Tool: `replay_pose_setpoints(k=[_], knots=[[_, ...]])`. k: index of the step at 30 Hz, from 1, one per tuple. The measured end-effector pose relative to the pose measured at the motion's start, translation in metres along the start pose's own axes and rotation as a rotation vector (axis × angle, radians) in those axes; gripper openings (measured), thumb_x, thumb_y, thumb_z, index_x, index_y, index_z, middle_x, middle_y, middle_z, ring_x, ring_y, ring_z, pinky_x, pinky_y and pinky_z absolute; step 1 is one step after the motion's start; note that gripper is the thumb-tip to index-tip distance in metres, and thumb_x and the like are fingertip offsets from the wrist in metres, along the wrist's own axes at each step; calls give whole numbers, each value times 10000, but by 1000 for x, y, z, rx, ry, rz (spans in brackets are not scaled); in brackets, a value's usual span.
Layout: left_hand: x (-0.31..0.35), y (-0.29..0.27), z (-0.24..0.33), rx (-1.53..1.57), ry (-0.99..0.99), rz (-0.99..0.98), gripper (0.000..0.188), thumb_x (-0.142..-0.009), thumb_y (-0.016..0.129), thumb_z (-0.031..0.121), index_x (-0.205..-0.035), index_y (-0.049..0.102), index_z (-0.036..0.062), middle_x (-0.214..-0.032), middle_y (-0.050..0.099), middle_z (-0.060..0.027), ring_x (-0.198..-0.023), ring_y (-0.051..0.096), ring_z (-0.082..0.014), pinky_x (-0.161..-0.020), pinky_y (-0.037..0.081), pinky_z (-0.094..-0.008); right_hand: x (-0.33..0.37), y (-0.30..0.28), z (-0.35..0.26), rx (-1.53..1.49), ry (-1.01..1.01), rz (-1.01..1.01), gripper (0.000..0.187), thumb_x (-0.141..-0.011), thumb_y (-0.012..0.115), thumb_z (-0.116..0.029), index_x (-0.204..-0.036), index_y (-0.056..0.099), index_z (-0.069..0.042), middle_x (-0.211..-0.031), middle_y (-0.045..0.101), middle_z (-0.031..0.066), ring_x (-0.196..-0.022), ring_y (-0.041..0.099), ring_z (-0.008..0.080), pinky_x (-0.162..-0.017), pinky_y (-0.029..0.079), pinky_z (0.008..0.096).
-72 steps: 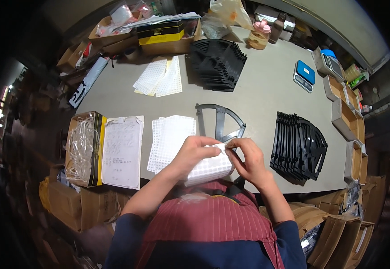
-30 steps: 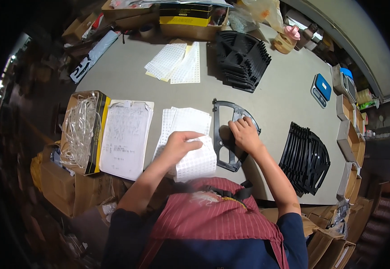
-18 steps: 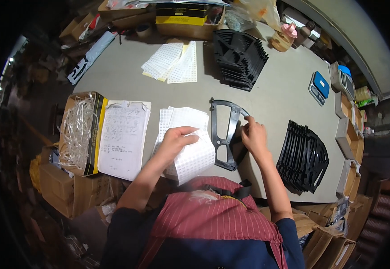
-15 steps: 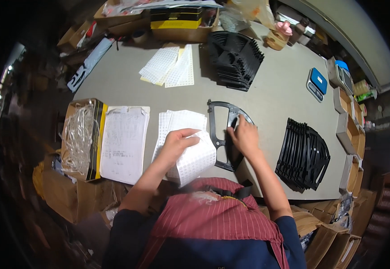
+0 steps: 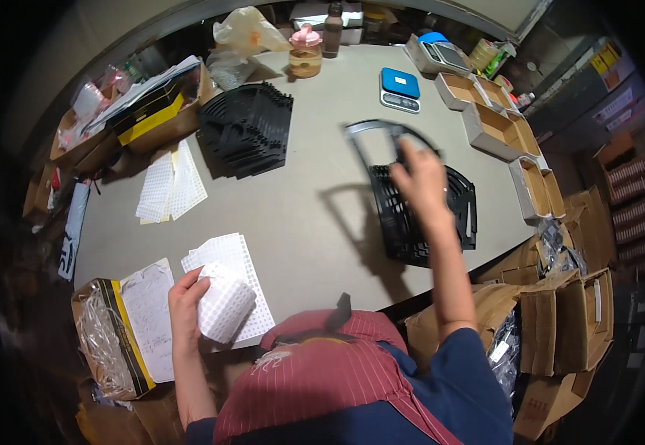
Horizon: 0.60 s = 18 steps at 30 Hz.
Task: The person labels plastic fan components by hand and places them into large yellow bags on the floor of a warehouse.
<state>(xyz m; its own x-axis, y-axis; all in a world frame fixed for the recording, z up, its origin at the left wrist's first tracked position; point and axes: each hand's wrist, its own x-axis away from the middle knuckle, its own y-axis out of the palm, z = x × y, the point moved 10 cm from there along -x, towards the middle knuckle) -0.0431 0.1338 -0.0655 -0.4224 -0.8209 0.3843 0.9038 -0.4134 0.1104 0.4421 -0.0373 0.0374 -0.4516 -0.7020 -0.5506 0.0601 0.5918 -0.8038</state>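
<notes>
My right hand (image 5: 415, 174) has swung from beside the sheets out over the black stack (image 5: 422, 215), gripping a thin, curved black plastic frame (image 5: 382, 141) held above it. My left hand (image 5: 189, 304) curls around a white perforated sheet (image 5: 222, 308) near the table (image 5: 308, 215) edge.

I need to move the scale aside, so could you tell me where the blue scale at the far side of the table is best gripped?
Probably by its two long side edges, coming down from above. The blue scale lies flat and low on the table, with bare table on both sides, so a hand can pinch across its narrow width. The brown boxes to its right leave less room there.
</notes>
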Motion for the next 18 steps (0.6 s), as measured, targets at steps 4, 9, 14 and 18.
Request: replay_pose_setpoints(k=[4,9,14,18], knots=[[-3,4,-8,38,-53,-25,375,-914,644,25,-1266,649,-105,-1098,737,-136,-966,711,-185,-887,558,-293,24,-49,149,294,160,-54,472,-810,777,-254,-1266,671,-190,-915,658,177,-850,656,403,-760,526,509],[-10,42,-9,28,-32,-101,369,-909,659,38,-1252,658,-99,-1086,734,-129,-969,702,-171,-872,552,-282,80,-8,203,272,178,-220,484,-826,798,-278,-1275,688,-135,-973,652,197,-959,635,414,-847,512,494],[0,81,4,-146,17,-151,330,-919,689,39,-1222,684,-90,-1062,738,-102,-931,689,-135,-833,546,-261,86,6,160,353,211,-324,374,-904,727,-267,-1234,698,-94,-1001,671,198,-942,652,396,-849,525,477],[3,102,9,-181,1,-206,312,-931,703,42,-1220,694,-75,-1049,743,-89,-921,688,-125,-822,544,-247,77,0,126,263,29,-200,307,-886,736,-272,-1126,706,-83,-993,679,176,-975,636,357,-859,496,461]])
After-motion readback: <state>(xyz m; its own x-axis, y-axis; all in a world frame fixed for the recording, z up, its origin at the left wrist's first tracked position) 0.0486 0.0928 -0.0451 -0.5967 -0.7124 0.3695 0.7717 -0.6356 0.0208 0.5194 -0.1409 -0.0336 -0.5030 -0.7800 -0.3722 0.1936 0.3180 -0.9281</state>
